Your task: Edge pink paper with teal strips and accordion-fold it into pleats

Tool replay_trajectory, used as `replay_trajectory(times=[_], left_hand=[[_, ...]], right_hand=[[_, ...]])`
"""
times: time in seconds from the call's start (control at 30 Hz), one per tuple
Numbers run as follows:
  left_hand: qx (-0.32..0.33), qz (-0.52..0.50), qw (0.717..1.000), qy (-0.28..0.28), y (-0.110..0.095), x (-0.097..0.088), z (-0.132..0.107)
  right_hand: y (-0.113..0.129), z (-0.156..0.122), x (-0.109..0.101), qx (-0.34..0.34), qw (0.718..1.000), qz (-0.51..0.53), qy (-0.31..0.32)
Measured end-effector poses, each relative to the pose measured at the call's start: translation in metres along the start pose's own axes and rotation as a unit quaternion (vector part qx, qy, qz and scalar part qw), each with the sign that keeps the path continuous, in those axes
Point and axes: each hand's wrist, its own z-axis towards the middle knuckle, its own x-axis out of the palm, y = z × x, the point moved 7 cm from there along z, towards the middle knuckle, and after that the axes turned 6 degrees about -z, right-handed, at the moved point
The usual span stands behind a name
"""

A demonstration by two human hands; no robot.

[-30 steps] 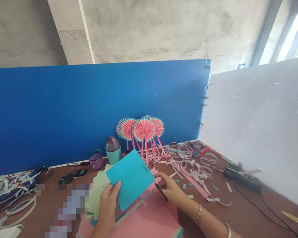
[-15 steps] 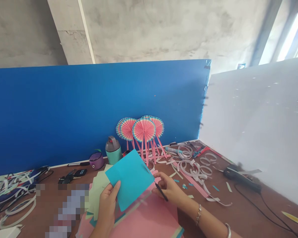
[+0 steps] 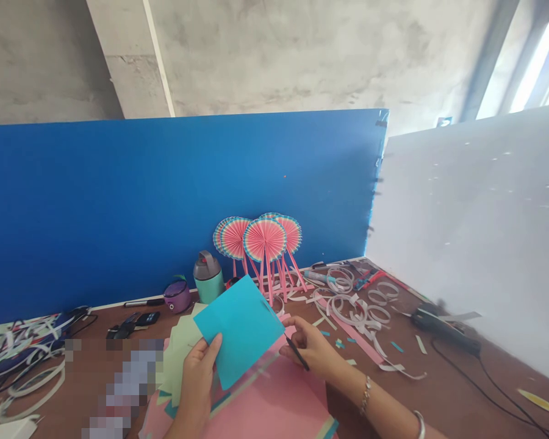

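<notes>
Holding teal card [image 3: 238, 332] in left hand [image 3: 199, 381], unmoved

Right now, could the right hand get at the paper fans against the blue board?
Probably yes: the right hand, holding a pen, is in front of the paper fans, and only loose paper strips lie between. The blue card is to its left, though the fans stand far back.

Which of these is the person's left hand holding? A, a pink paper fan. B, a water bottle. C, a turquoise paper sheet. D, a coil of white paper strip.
C. The left hand grips the lower edge of the turquoise paper sheet, with the thumb pressed on its face.
</notes>
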Motion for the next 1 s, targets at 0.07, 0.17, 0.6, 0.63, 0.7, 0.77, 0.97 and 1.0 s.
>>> replay_trajectory(times=[0.07, 0.17, 0.6, 0.63, 0.7, 0.77, 0.97, 1.0], left_hand=[[-0.001, 0.000, 1.000, -0.001, -0.002, 0.001, -0.002], [0.001, -0.001, 1.000, -0.001, -0.003, 0.002, -0.002], [-0.019, -0.025, 0.999, 0.042, 0.011, -0.001, 0.007], [-0.020, -0.025, 0.999, 0.041, 0.011, 0.000, 0.006], [-0.019, -0.023, 0.999, 0.042, 0.010, 0.001, 0.003], [-0.014, -0.020, 0.999, 0.042, 0.008, 0.003, 0.001], [-0.007, -0.002, 1.000, 0.026, 0.005, 0.005, -0.002], [-0.007, 0.006, 1.000, 0.023, 0.006, 0.005, -0.002]], right_hand=[[0.000, 0.000, 0.000, -0.003, 1.000, 0.000, 0.000], [-0.001, 0.000, -0.001, -0.002, 1.000, -0.005, -0.002], [0.003, 0.000, 0.001, 0.007, 1.000, 0.004, -0.003], [0.004, -0.001, 0.001, 0.006, 1.000, 0.006, -0.003], [0.006, -0.001, 0.001, 0.007, 1.000, 0.006, -0.004], [0.007, -0.001, 0.001, 0.006, 1.000, 0.007, -0.004], [0.008, 0.000, 0.001, 0.002, 1.000, 0.022, -0.011], [0.008, 0.000, 0.001, 0.002, 1.000, 0.024, -0.012]])
